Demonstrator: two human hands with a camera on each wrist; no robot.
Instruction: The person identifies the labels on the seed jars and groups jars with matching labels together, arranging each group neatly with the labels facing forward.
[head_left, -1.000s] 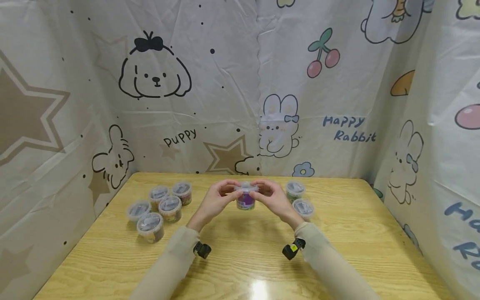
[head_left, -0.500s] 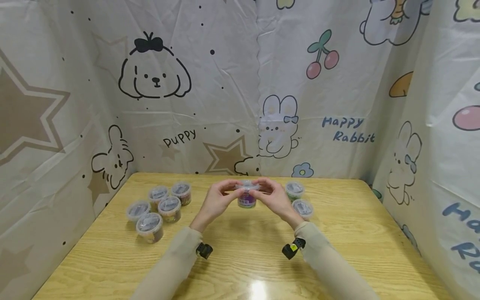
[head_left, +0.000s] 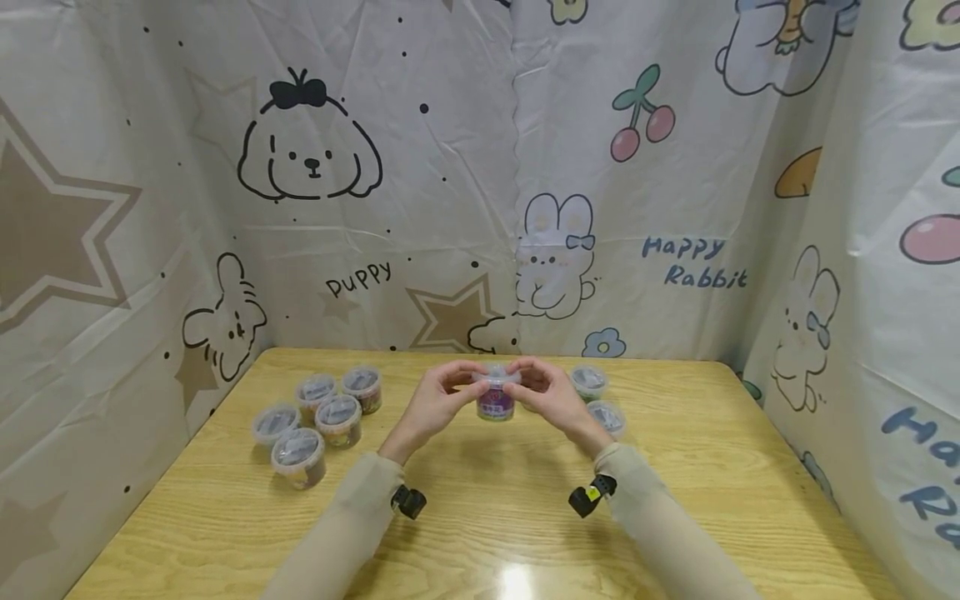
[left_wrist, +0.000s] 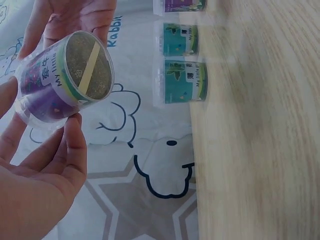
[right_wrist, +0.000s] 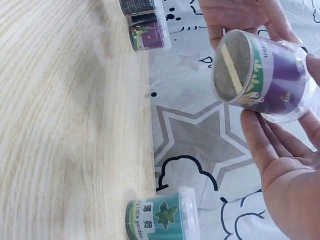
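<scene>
Between both hands, above the table, is a clear plastic planting cup (head_left: pixel 496 402) with a purple label and a pale lid. My left hand (head_left: pixel 442 398) holds its left side near the lid, fingers and thumb curled about the rim. On the opposite side my right hand (head_left: pixel 551 400) grips it the same way. Through the cup's bottom, the left wrist view shows brown soil and a pale strip (left_wrist: pixel 90 69). From the right wrist, the purple label (right_wrist: pixel 282 80) is visible and the lid is partly hidden by fingers.
Several similar lidded cups (head_left: pixel 298 457) cluster at the table's left. To the right, behind my right hand and wrist, are more cups (head_left: pixel 589 382), some with teal labels (left_wrist: pixel 182 81). A printed curtain (head_left: pixel 442 192) hangs behind the wooden table (head_left: pixel 480 517).
The cup has turned between my hands, so lettering on its purple label now faces the head camera. Both hands stay nearly in place around the rim.
</scene>
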